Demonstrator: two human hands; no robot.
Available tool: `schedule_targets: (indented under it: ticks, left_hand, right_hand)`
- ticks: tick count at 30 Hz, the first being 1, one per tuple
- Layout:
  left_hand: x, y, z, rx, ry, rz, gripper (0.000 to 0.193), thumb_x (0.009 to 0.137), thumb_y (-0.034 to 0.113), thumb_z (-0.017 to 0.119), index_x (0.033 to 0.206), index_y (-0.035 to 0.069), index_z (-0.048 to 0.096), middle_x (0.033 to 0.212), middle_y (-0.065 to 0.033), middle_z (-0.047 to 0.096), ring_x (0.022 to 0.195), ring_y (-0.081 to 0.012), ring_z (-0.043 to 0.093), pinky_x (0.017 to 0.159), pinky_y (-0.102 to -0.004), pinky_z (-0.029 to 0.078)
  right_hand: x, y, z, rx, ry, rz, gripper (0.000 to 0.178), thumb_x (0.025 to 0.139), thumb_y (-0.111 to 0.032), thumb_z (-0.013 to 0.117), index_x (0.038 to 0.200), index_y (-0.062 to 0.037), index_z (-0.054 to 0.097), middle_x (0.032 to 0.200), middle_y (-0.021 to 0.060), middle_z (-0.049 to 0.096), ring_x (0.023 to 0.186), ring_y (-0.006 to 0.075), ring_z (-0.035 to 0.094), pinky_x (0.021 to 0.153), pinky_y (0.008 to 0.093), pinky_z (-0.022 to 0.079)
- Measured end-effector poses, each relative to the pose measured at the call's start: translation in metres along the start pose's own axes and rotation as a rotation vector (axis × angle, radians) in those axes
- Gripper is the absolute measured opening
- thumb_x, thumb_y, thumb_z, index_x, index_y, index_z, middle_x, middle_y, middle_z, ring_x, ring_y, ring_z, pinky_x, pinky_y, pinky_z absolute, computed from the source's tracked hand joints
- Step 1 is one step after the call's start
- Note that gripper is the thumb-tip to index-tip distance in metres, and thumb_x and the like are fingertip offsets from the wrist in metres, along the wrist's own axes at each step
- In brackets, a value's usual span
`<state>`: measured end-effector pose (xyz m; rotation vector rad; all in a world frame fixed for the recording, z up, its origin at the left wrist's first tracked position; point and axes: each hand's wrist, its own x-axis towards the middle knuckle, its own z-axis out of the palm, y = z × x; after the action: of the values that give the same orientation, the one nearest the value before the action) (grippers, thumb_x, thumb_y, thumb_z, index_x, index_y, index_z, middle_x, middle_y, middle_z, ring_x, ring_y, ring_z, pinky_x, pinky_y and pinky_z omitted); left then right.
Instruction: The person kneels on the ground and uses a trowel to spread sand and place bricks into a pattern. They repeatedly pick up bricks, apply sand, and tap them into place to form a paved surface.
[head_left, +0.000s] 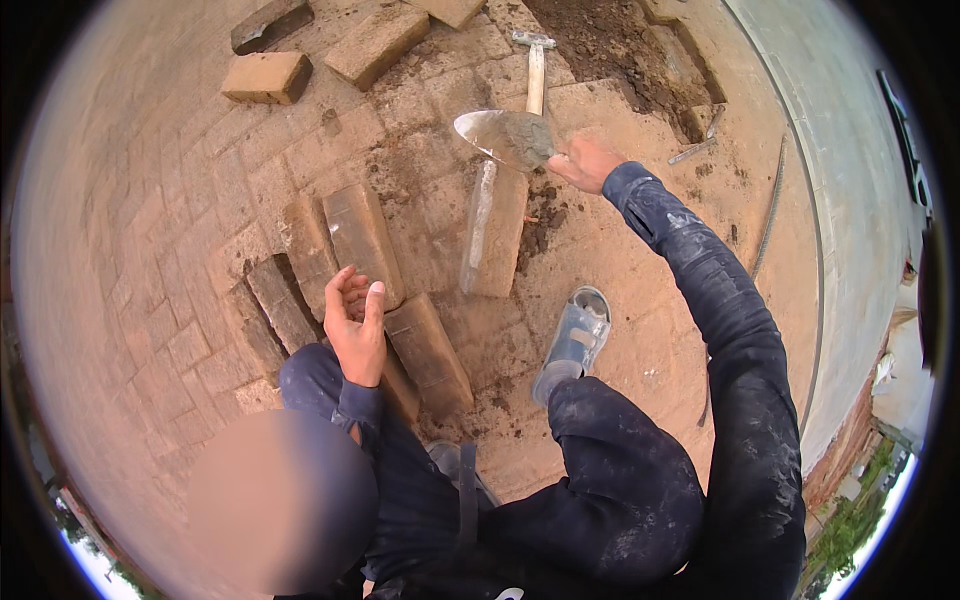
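Right hand is clenched on the handle of a trowel, arm stretched out forward. The trowel blade points left and carries a grey layer of mortar. It's held just above the far end of a long paver lying on the brick paving; I can't tell whether the blade touches it. A pale smear of mortar runs along the left edge of that paver.

Left hand is released, fingers loosely curled, palm facing in, holding nothing. It hovers over a row of loose pavers laid slanted, side by side, just left of the long paver. One more of them sits below the hand, near the knee.

A hammer lies beyond the trowel, head away from the person, handle pointing back towards the blade. A patch of bare dirt shows to the right of it, where paving is lifted out. More loose bricks lie well apart at the top left. A thin metal rod lies right of the right hand, close to the dirt patch.

Person squats, dark dusty clothes, one grey sandal planted on the paving just right of the long paver. A curved concrete kerb runs along the right side.
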<state>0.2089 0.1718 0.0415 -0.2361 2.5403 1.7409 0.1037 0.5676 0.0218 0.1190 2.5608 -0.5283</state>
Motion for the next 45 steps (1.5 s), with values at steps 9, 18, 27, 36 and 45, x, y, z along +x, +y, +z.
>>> schedule_targets:
  ticks: [9,18,27,36,45]
  left_hand:
    - [0.007,-0.011,0.004,-0.018,0.008,0.031,0.038,0.093,0.016,0.071,0.124,0.000,0.057,0.103,-0.0078,0.065,0.087,-0.0130,0.062,0.074,-0.0266,0.051]
    - [0.004,-0.021,0.001,0.006,-0.018,0.031,0.036,0.094,0.016,0.069,0.124,0.000,0.056,0.103,-0.0083,0.065,0.087,-0.0141,0.063,0.074,-0.0285,0.051]
    - [0.007,-0.017,0.003,0.027,-0.002,0.041,0.034,0.095,0.016,0.068,0.123,0.000,0.057,0.100,-0.0070,0.065,0.086,-0.0126,0.062,0.074,-0.0276,0.051]
    - [-0.001,-0.016,0.014,0.034,-0.039,0.032,0.033,0.096,0.014,0.067,0.124,-0.001,0.057,0.100,-0.0039,0.062,0.085,-0.0089,0.057,0.077,-0.0237,0.047]
    - [-0.007,-0.021,0.010,-0.053,-0.046,0.041,0.031,0.097,0.014,0.066,0.123,-0.001,0.057,0.099,-0.0028,0.060,0.086,-0.0081,0.055,0.076,-0.0220,0.045]
  right_hand:
    - [-0.027,0.005,0.029,0.174,0.007,-0.013,0.049,0.090,-0.045,0.050,0.099,-0.0008,0.070,0.085,0.0268,0.068,0.087,0.0429,0.068,0.084,0.0505,0.051]
    - [-0.047,-0.026,0.062,0.307,0.113,0.116,0.053,0.087,-0.042,0.053,0.094,0.0087,0.067,0.086,0.0315,0.067,0.085,0.0465,0.067,0.080,0.0515,0.052]
    - [-0.064,-0.038,0.070,0.598,-0.033,0.154,0.051,0.091,-0.040,0.048,0.083,0.0079,0.065,0.061,0.0201,0.062,0.054,0.0324,0.068,0.058,0.0452,0.056]
    - [-0.058,-0.034,0.078,0.778,-0.011,0.261,0.058,0.098,-0.044,0.046,0.098,0.0118,0.061,0.070,0.0234,0.065,0.053,0.0290,0.067,0.061,0.0428,0.058]
    - [-0.071,-0.046,0.086,0.819,0.119,0.332,0.049,0.097,-0.038,0.048,0.094,0.0072,0.064,0.084,0.0319,0.067,0.082,0.0481,0.067,0.078,0.0522,0.054]
